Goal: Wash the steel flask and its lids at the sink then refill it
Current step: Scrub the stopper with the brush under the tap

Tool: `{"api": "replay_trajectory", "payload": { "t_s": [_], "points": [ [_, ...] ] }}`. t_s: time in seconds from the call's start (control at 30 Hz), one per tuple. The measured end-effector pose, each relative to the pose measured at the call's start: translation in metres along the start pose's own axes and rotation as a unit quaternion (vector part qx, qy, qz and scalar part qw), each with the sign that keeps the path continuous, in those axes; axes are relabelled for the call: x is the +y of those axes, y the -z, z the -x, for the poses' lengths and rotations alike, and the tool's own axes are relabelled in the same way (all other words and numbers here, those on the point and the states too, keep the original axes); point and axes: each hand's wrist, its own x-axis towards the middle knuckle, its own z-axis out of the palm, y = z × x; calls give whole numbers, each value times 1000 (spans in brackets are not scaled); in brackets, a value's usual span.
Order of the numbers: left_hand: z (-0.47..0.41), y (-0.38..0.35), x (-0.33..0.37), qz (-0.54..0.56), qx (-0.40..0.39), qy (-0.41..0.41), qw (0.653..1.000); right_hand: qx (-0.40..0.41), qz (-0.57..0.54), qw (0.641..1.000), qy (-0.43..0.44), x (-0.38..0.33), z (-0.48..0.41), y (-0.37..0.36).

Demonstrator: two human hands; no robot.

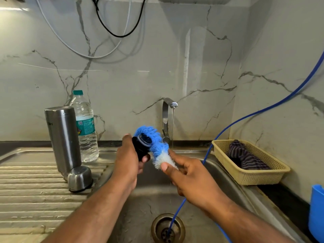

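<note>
Two hands: left hand [128,159] fingers clamp black lid [141,148], right hand [190,177] fingers pinch brush [155,143].

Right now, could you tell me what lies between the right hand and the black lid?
Head view: the blue-and-white brush; the right hand grips its white end, its blue bristles meet the black lid.
</note>
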Motion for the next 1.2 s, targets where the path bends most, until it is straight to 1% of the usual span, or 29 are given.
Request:
{"api": "replay_trajectory", "payload": {
  "t_s": [0.1, 0.17, 0.23, 0.3, 0.33, 0.37, 0.4, 0.47, 0.5, 0.53, 0.57, 0.6, 0.63, 0.67, 0.7, 0.73, 0.77, 0.8, 0.83, 0.93, 1.0, 1.03, 1.17, 1.2],
  "points": [
    [2, 3, 6, -11, -56, 74, 996, -7, 37, 999, 20, 1, -2, 2],
    [4, 8, 13, 3, -114, 158, 981, -23, 59, 997, 35, 0, -3, 11],
    [4, 19, 21, 14, -198, 244, 949, -54, 79, 994, 45, -4, -3, 22],
    [6, 28, 28, -6, -285, 288, 914, -70, 87, 992, 62, -3, -6, 30],
    [8, 30, 29, -19, -308, 293, 905, -81, 84, 991, 72, -3, -6, 33],
    [9, 29, 29, -28, -307, 299, 903, -87, 85, 989, 81, -3, -8, 35],
    [10, 25, 26, -36, -280, 292, 914, -88, 92, 989, 81, -2, -8, 35],
    [8, 13, 16, -30, -184, 257, 948, -75, 126, 987, 63, 1, -8, 32],
    [7, 7, 12, -28, -130, 225, 965, -72, 138, 987, 50, 2, -8, 29],
    [7, 3, 5, -53, -93, 170, 980, -74, 136, 987, 33, 4, -7, 25],
    [8, 2, -1, -89, -68, 94, 989, -78, 118, 990, 11, 6, -7, 20],
    [2, 2, -5, -113, 6, 12, 993, -83, 83, 993, -17, 8, -6, 15],
    [-4, 0, -6, -137, -3, 6, 991, -83, 39, 995, -47, 7, -5, 11],
    [-5, 5, -18, -250, 18, -94, 964, -77, 0, 994, -79, 4, -4, 8],
    [-9, 4, -21, -273, 28, -173, 946, -67, -25, 992, -104, 1, -4, 5],
    [-1, 2, -18, -266, -15, -189, 945, -57, -38, 990, -121, -2, -4, 3],
    [7, -5, -17, -248, 0, -272, 930, -47, -42, 989, -131, -3, -3, 2],
    [10, -9, -18, -249, 61, -297, 920, -36, -41, 989, -139, -3, -3, 2],
    [16, -16, -21, -227, 40, -275, 933, -26, -36, 988, -147, -3, -3, 2],
    [21, -26, -28, -237, -31, -243, 940, -7, -42, 984, -172, -1, -1, 7],
    [18, -26, -30, -238, -89, -233, 939, 1, -79, 980, -183, -1, 0, 11],
    [17, -24, -28, -244, -96, -238, 935, 4, -99, 978, -186, -2, -1, 13],
    [4, -9, -25, -250, -47, -323, 911, -4, -153, 967, -202, -10, 0, 15],
    [-2, -4, -27, -256, -45, -337, 905, -6, -165, 964, -209, -12, 0, 16]
  ]
}}
